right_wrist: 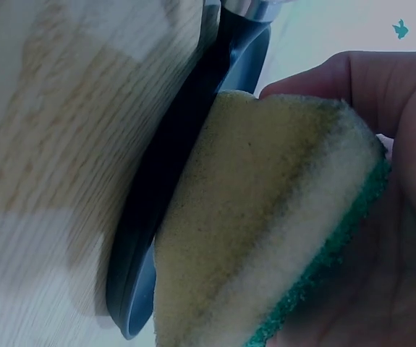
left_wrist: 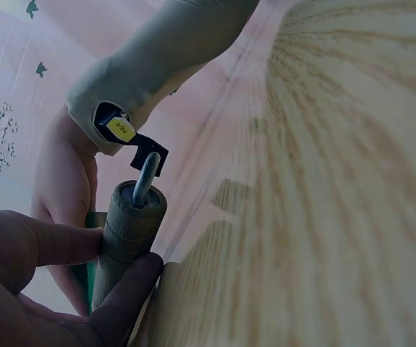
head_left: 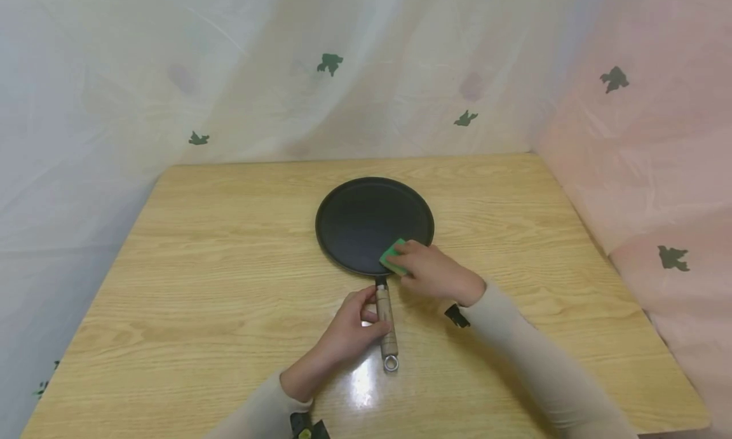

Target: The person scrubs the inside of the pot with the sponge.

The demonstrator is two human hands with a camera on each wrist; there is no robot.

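A round black flat pan [head_left: 366,220] lies on the wooden table, its wooden handle [head_left: 386,318] pointing toward me. My left hand [head_left: 351,324] grips that handle from the left; in the left wrist view, the thumb and fingers pinch the handle [left_wrist: 129,231] near its metal hanging ring [left_wrist: 147,178]. With my right hand [head_left: 431,270] I hold a sponge [head_left: 393,256] against the pan's near right part, by the handle joint. Yellow foam and a green scouring layer show on the sponge [right_wrist: 258,217] in the right wrist view, where it meets the pan's rim [right_wrist: 164,166].
The wooden table [head_left: 217,248] extends on all sides of the pan. Behind it hangs a pale curtain [head_left: 366,96] with dark leaf-like shapes, and a pinkish one [head_left: 657,172] borders the right edge. Black straps hang at both sleeves.
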